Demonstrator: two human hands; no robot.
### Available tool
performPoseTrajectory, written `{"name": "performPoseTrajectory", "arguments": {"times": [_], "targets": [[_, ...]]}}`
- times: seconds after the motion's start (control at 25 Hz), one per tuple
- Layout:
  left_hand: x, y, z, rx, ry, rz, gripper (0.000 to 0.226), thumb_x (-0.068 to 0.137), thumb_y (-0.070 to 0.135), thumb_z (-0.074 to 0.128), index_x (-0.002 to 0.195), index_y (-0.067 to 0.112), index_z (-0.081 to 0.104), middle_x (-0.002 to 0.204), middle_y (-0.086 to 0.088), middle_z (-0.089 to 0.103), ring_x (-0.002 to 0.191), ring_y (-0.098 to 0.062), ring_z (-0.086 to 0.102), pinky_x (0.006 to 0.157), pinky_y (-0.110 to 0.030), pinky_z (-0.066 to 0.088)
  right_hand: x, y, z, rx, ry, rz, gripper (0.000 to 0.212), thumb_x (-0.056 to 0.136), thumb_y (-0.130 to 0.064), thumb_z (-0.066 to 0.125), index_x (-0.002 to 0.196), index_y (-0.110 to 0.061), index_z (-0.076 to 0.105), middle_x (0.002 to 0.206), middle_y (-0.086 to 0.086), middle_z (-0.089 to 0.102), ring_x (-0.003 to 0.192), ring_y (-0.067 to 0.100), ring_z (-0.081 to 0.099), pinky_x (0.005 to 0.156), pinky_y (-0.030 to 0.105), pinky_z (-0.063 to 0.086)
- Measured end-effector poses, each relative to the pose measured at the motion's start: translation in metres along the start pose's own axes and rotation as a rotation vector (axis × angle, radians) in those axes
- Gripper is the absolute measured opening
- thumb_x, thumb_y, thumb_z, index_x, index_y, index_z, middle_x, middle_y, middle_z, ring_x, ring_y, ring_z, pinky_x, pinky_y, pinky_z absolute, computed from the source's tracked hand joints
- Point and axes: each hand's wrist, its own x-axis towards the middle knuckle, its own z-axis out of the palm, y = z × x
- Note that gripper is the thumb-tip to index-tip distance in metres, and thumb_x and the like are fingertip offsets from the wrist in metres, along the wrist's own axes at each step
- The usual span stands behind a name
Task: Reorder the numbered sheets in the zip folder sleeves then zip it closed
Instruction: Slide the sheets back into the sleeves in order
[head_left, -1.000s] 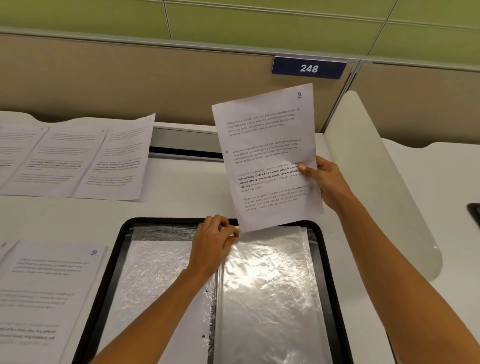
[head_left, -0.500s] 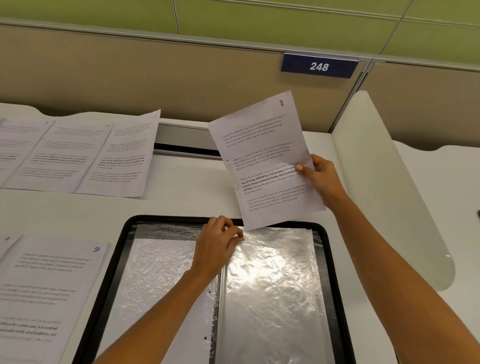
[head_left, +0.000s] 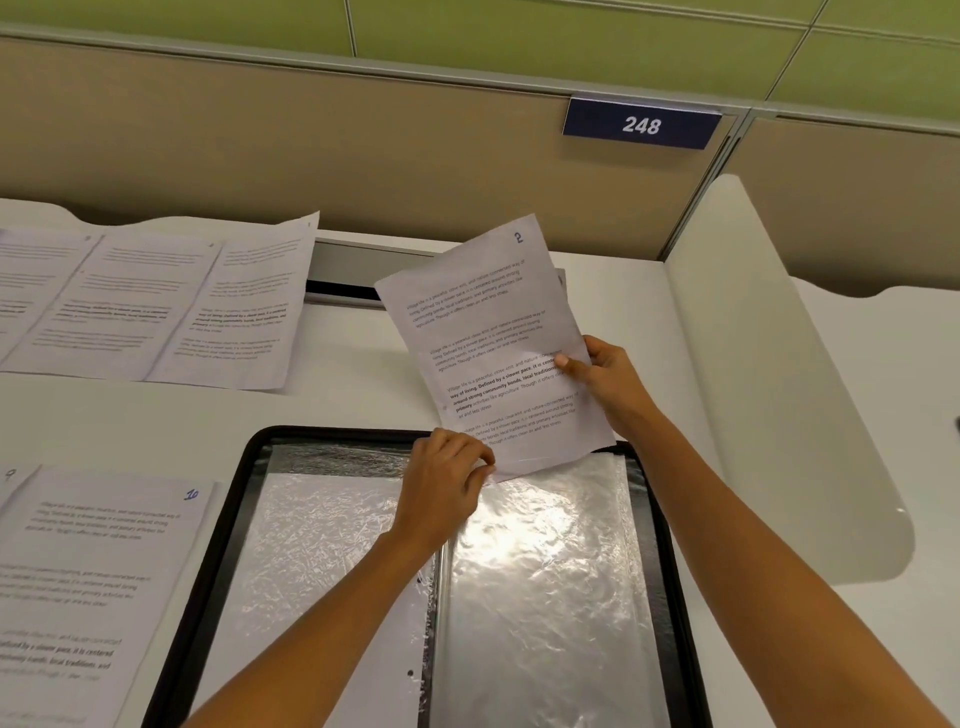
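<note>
White cubicle tabletop (head_left: 337, 400), with the zip folder (head_left: 223, 519) open at the near edge. This is the loading step: right hand (head_left: 608, 384) fingers pinch the sheet marked 2 (head_left: 488, 338) by its side, and left hand (head_left: 441, 483) fingers pinch the top of the right sleeve (head_left: 545, 571). Since a second ago the sheet has dropped to the sleeve mouth. Next, I'd guess, slide it straight in.

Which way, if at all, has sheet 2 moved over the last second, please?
Yes, down: sheet 2 dropped away from the 248 sign, toward the folder sleeve.
</note>
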Motion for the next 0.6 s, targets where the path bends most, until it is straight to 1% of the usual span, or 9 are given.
{"name": "performPoseTrajectory", "arguments": {"times": [0.08,0.2,0.32,0.36,0.44,0.52,0.6], "targets": [[0.001,0.007,0.005,0.003,-0.040,0.002,0.013,0.085,0.034,0.069,0.093,0.025,0.064,0.088,0.013,0.064,0.091,-0.012,0.053,0.080,-0.030,0.041,-0.001,0.003,0.006,-0.005,-0.005,0.019,0.029,0.089,-0.019,0.068,0.116,-0.009,0.065,0.104,0.010,0.073,0.092,0.029,0.071,0.081,0.040,0.058],[0.009,0.026,0.015,-0.001,-0.083,0.035,0.018,0.085,0.040,0.066,0.097,0.026,0.066,0.089,0.014,0.067,0.091,-0.012,0.053,0.082,-0.029,0.036,-0.003,0.003,0.012,0.008,-0.001,0.037,0.027,0.089,-0.019,0.067,0.115,-0.009,0.065,0.103,0.010,0.073,0.089,0.028,0.071,0.079,0.039,0.058],[0.019,0.050,0.026,0.028,-0.122,0.120,0.022,0.087,0.044,0.054,0.092,0.028,0.069,0.086,0.013,0.069,0.087,-0.013,0.055,0.083,-0.029,0.030,-0.005,0.005,0.015,0.047,0.012,0.067,0.027,0.090,-0.018,0.067,0.114,-0.008,0.064,0.102,0.010,0.073,0.087,0.026,0.070,0.077,0.038,0.058],[0.022,0.059,0.029,0.027,-0.130,0.137,0.024,0.088,0.045,0.051,0.091,0.028,0.069,0.086,0.013,0.070,0.087,-0.013,0.055,0.084,-0.030,0.031,-0.006,0.006,0.015,0.056,0.016,0.073,0.026,0.090,-0.018,0.067,0.114,-0.007,0.064,0.101,0.009,0.073,0.087,0.025,0.070,0.077,0.037,0.058],[0.027,0.074,0.034,0.004,-0.148,0.143,0.021,0.091,0.041,0.054,0.093,0.029,0.070,0.089,0.012,0.070,0.090,-0.013,0.055,0.085,-0.033,0.035,-0.010,0.010,0.017,0.074,0.022,0.088,0.026,0.091,-0.019,0.066,0.113,-0.007,0.063,0.100,0.008,0.073,0.086,0.024,0.070,0.076,0.036,0.058],[0.029,0.085,0.038,-0.015,-0.142,0.125,0.016,0.090,0.034,0.058,0.095,0.028,0.071,0.089,0.011,0.070,0.090,-0.014,0.056,0.083,-0.034,0.039,-0.014,0.013,0.017,0.094,0.036,0.108,0.024,0.092,-0.019,0.065,0.112,-0.008,0.062,0.101,0.009,0.072,0.085,0.023,0.070,0.076,0.035,0.059],[0.030,0.091,0.041,-0.010,-0.127,0.096,0.016,0.090,0.030,0.058,0.098,0.029,0.072,0.090,0.011,0.071,0.090,-0.014,0.056,0.081,-0.034,0.040,-0.015,0.015,0.015,0.123,0.064,0.144,0.022,0.092,-0.018,0.064,0.112,-0.009,0.062,0.101,0.009,0.072,0.087,0.024,0.069,0.077,0.036,0.059]]}}
